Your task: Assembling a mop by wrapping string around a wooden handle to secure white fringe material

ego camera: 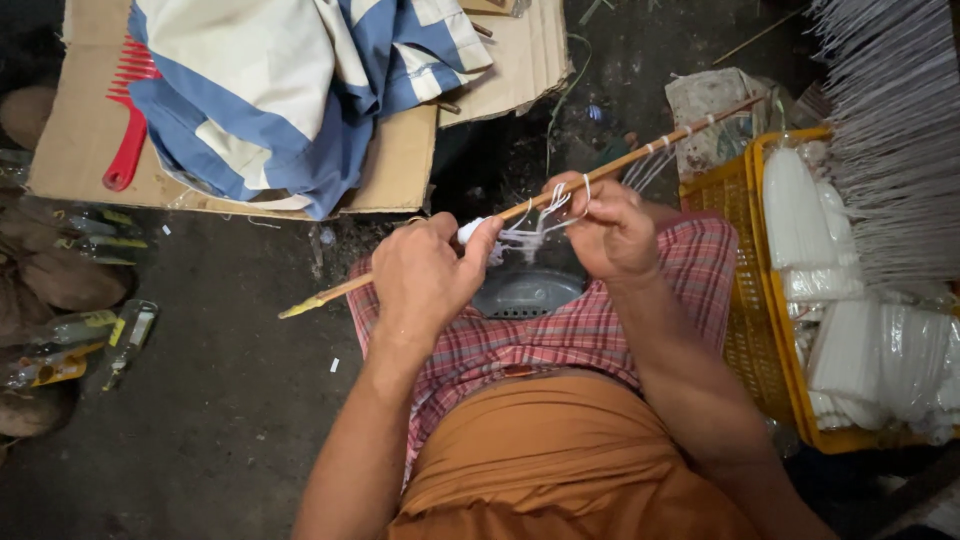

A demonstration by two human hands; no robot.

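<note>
As thumbs pinch, hands raised.

A long thin stick lies slanted across the lap, its low end on the left with a yellow tip, its high end up on the right. White string is looped around its middle and hangs down in thin strands. More white loops sit along the stick near its high end. The stick is light brown and straight.
</note>
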